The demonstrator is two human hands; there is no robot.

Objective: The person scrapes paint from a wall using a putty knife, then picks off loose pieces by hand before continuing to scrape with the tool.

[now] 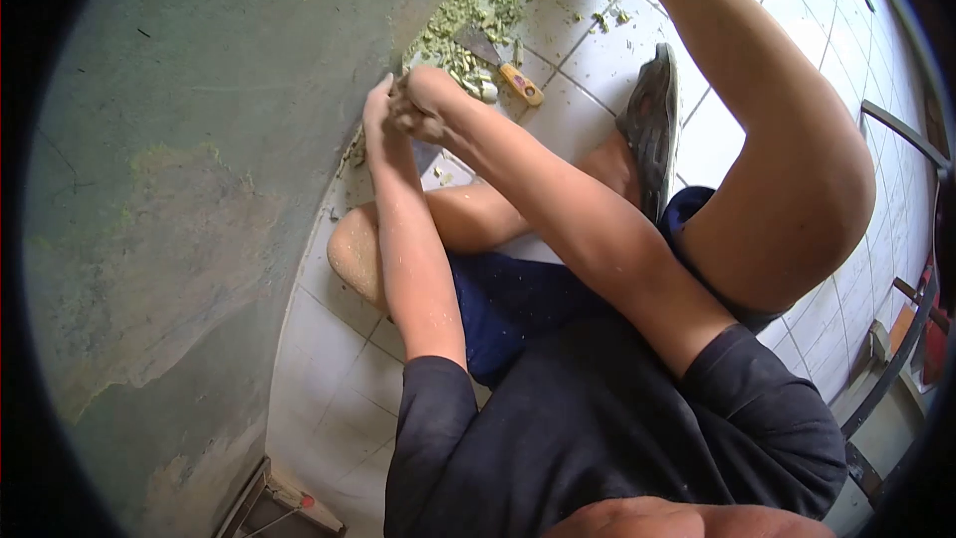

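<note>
My left hand [378,105] is at the foot of the wall, next to its lower edge. Its fingers are mostly hidden behind my right hand [420,108], which is close beside it. The fingers of my right hand are curled and a little blurred; what they hold, if anything, does not show. Just beyond both hands, a scraper [516,77] with a yellow handle and a flat metal blade lies on the floor. Green paint flakes [458,35] are heaped around its blade. The green wall [189,189] has patches of scraped, bare plaster.
White floor tiles [588,105] spread around my bent legs. My right foot wears a dark shoe [652,130]. At the right are dark metal bars [901,134]; a wooden frame [284,493] touches the wall at the lower left. More flakes run along the wall's base.
</note>
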